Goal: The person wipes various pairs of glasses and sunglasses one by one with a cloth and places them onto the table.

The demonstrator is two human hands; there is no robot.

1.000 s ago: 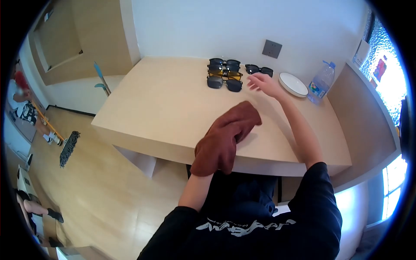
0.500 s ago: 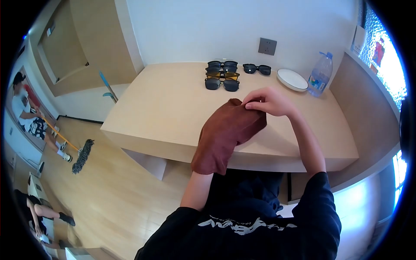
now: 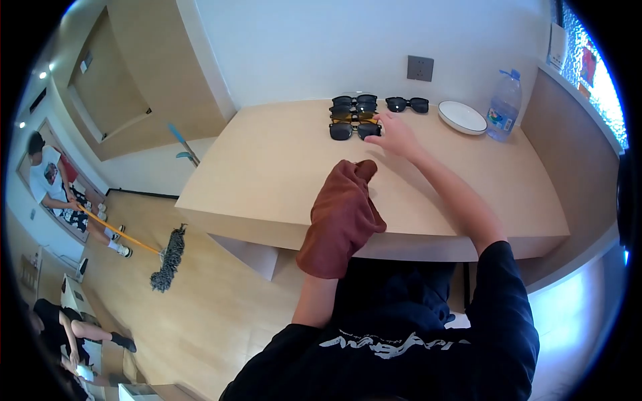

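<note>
A brown cloth covers my left hand like a mitt, from the fingers down to the wrist; the fingers inside are hidden. It sits over the table's front edge. My right hand reaches across the table, thumb and fingers apart, at the right end of the front dark sunglasses. Whether it touches them I cannot tell. Behind these stand yellow-lensed glasses and dark sunglasses in a close row. Another pair of black sunglasses lies to the right.
On the pale wooden table, a white plate and a clear plastic bottle stand at the back right. A raised side panel bounds the right. At the left, a person holds a mop; another person sits lower left.
My right hand has let go of the brown cloth and moved forward to the front sunglasses. The cloth's loose end now hangs folded over my left hand. The mop has swung right.
</note>
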